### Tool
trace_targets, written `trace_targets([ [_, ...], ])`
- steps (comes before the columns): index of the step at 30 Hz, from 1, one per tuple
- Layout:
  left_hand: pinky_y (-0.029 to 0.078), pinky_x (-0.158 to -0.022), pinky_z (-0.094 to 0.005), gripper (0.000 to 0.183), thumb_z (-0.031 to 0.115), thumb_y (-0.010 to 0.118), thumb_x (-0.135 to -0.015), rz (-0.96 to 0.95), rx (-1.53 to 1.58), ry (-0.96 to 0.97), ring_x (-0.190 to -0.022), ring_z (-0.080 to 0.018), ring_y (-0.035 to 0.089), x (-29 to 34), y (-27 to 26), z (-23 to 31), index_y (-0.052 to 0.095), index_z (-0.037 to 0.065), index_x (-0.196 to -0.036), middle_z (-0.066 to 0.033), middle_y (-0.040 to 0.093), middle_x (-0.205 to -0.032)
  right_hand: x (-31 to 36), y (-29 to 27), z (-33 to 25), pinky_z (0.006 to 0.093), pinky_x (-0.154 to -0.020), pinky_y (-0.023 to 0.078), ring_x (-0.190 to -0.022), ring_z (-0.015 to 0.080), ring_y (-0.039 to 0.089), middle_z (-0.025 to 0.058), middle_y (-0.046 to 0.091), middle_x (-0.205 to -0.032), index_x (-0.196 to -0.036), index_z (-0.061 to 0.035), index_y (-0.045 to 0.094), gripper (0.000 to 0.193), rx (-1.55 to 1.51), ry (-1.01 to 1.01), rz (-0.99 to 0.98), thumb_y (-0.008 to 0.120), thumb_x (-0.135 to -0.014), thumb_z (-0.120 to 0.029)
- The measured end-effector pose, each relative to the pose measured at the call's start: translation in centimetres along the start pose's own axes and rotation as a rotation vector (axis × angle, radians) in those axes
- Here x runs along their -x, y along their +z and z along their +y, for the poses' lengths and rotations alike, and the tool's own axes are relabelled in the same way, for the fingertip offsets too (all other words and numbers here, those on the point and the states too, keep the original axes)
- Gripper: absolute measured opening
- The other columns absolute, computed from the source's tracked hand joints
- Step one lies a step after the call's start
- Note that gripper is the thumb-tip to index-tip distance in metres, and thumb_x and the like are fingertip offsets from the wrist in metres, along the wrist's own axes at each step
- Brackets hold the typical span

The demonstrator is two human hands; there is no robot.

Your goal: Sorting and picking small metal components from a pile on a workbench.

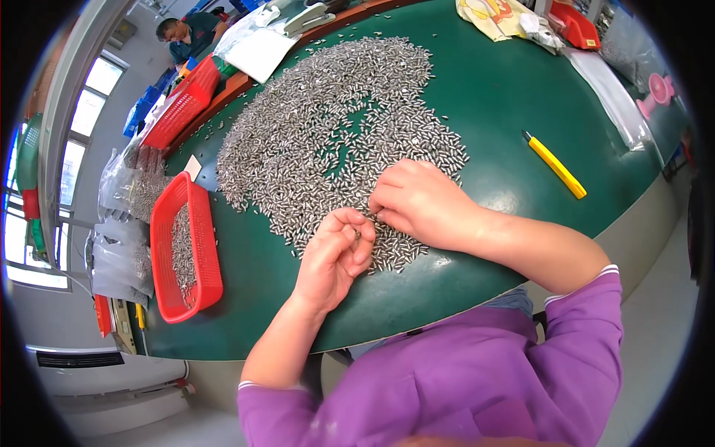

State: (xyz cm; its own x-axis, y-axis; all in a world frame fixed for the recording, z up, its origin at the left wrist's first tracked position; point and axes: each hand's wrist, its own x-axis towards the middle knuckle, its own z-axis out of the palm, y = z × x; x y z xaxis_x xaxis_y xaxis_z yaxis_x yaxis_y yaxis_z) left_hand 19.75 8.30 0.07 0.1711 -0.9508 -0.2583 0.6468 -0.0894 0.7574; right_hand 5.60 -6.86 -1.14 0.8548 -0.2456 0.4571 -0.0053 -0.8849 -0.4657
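A broad pile of small silvery metal pins (298,119) with tapered ends covers the middle of the green tabletop (477,89). At the pile's near edge my left hand (335,257) is turned palm up with its fingers curled in. What looks like one small metal pin shows between those fingers. Just to its right, my right hand (421,201) hovers low over the pins, back of the hand upward. Its fingers are bent and pressed together, and their tips are partly hidden, so what they hold cannot be made out. The two hands are close together.
A red plastic basket (212,257) holding more pins stands at the left. Clear bags (123,257) of parts lie beyond it. A yellow cutter knife (555,165) rests on the right. Farther back are a red basket (182,104), white papers (257,48) and a seated person (195,33).
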Motion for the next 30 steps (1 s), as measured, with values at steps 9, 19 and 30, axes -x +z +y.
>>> trace_targets([
  [9, 0.035, -0.047, -0.0178, 0.013, 0.009, 0.056, -0.097, 0.016, -0.094, -0.026, -0.059, -0.0052, 0.044, 0.1, 0.1, -0.4, 0.054, 0.005, -0.109, -0.0041, 0.059, -0.087, -0.2, -0.5, -1.1, 0.0364, -0.084, 0.045, -0.092, 0.0225, 0.059, 0.0019, 0.061, -0.093, -0.088, -0.0129, 0.07, 0.011, -0.352, -0.036, 0.133, 0.073, -0.077, -0.015],
  [19, 0.033, -0.045, -0.0203, 0.02, 0.02, 0.043, -0.103, -0.035, -0.056, -0.004, -0.055, -0.0094, 0.042, 0.0, -0.4, -0.3, 0.055, 0.004, -0.104, -0.0076, 0.057, -0.084, 0.4, -0.5, 0.8, 0.0399, -0.087, 0.044, -0.104, 0.0254, 0.054, 0.0023, 0.061, -0.099, -0.098, -0.0127, 0.067, 0.022, 0.013, 0.013, -0.06, 0.073, -0.076, -0.017],
  [30, 0.036, -0.049, -0.0213, 0.019, 0.019, 0.047, -0.1, 0.044, -0.078, -0.027, -0.058, -0.0102, 0.044, -0.1, 0.4, -0.3, 0.052, 0.003, -0.109, -0.0072, 0.057, -0.086, -0.5, -0.9, -0.6, 0.0377, -0.082, 0.046, -0.094, 0.0242, 0.057, 0.0017, 0.061, -0.097, -0.09, -0.0137, 0.067, 0.014, -0.206, -0.084, 0.151, 0.072, -0.077, -0.015],
])
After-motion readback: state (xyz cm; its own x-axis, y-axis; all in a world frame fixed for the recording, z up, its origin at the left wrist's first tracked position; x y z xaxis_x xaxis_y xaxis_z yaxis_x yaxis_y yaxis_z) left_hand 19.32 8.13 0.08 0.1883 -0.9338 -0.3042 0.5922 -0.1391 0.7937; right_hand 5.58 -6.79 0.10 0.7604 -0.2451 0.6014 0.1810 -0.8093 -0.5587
